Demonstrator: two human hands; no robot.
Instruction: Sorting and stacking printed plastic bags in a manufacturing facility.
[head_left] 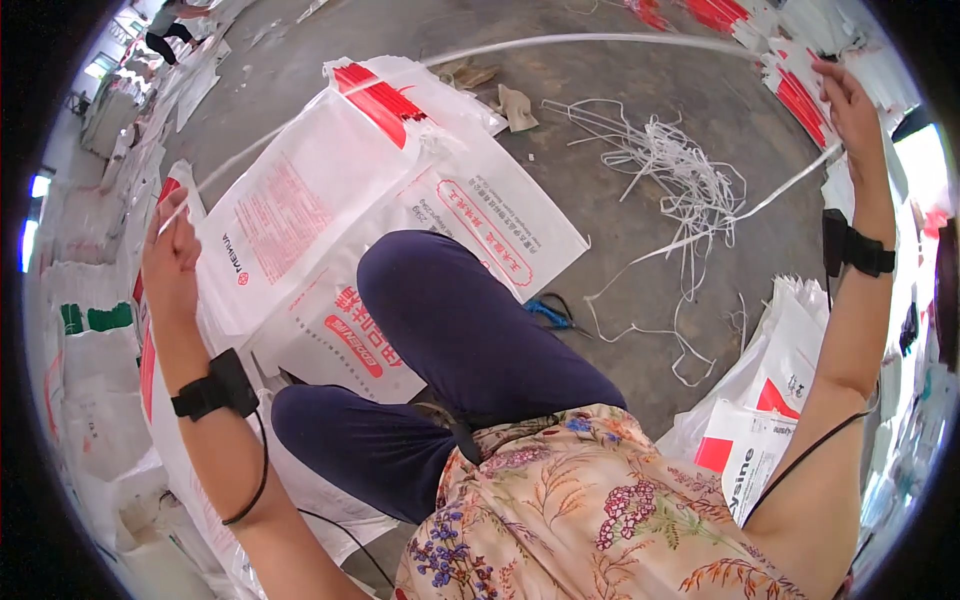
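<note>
A long white strap (590,38) stretches in a wide arc between my raised, widely spread hands. At the left, my left hand (172,255) is closed, pinching one end of the strap between its fingers. My right hand (853,115) is up at the far right with its fingers curled around the strap, though the grip itself is partly hidden. From that hand the strap runs down to a loose tangle of white strapping (675,165) on the floor. Below the arc, a stack of white printed woven sacks (265,225) with red ends lies in front of my knees.
Blue-handled scissors (550,312) lie on the floor beside my knee. More white and red sacks (775,395) are at my right, and others (95,390) are piled along the left. A person (170,28) stands at the far left. Cables hang from bands on both my forearms.
</note>
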